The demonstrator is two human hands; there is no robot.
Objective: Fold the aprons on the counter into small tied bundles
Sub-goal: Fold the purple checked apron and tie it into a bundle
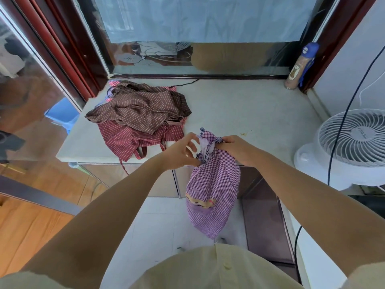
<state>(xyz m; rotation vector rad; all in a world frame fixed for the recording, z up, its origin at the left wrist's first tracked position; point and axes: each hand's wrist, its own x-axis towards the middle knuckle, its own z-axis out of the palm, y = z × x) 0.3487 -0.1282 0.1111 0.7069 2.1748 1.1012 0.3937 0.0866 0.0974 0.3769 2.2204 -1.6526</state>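
Observation:
A purple checked apron hangs bunched in front of the counter's near edge, with a peach patch low on it. My right hand grips its gathered top, fingers curled round the cloth and a dark striped tie. My left hand is beside it on the left, thumb and fingers curled at the tie and the pale upper corner. On the pale counter at the back left lies a heap: a brown striped apron on top of a red striped apron, whose straps hang over the front edge.
A white fan stands at the counter's right end, with a dark cable running across it. A bottle with a blue cap stands in the back right corner by the window. A blue stool sits left of the counter.

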